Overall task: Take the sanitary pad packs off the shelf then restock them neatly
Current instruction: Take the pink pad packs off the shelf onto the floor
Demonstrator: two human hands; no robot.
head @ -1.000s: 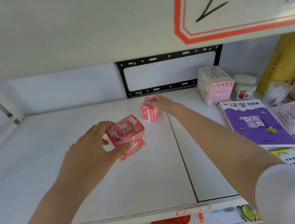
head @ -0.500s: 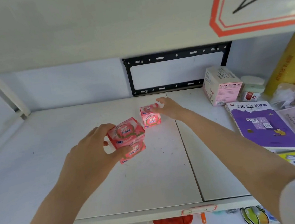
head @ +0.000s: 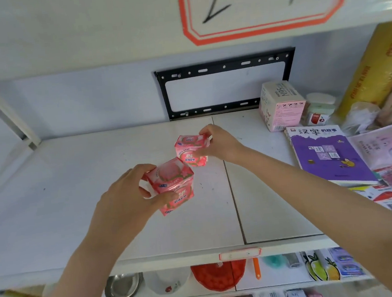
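Note:
Two pink sanitary pad packs are in view over the white shelf (head: 76, 206). My left hand (head: 126, 201) grips the nearer pack (head: 173, 184) from its left side, thumb across the front, holding it above the shelf board. My right hand (head: 218, 144) holds the farther pack (head: 190, 150) by its right end, fingers over the top and thumb on the front. This pack stands upright near the shelf's middle seam; whether it touches the board I cannot tell. The two packs sit close together, the near one in front and left.
A black metal bracket (head: 225, 84) is fixed to the back wall. On the right lie a pink N95 mask box (head: 281, 105), a small jar (head: 319, 111), a purple book (head: 328, 158) and a yellow roll (head: 373, 69). Bowls (head: 124, 288) sit on the shelf below.
My right hand has closed round the farther pack and turned it upright, drawing it slightly toward me. My left hand keeps its pack, now closer to the other one.

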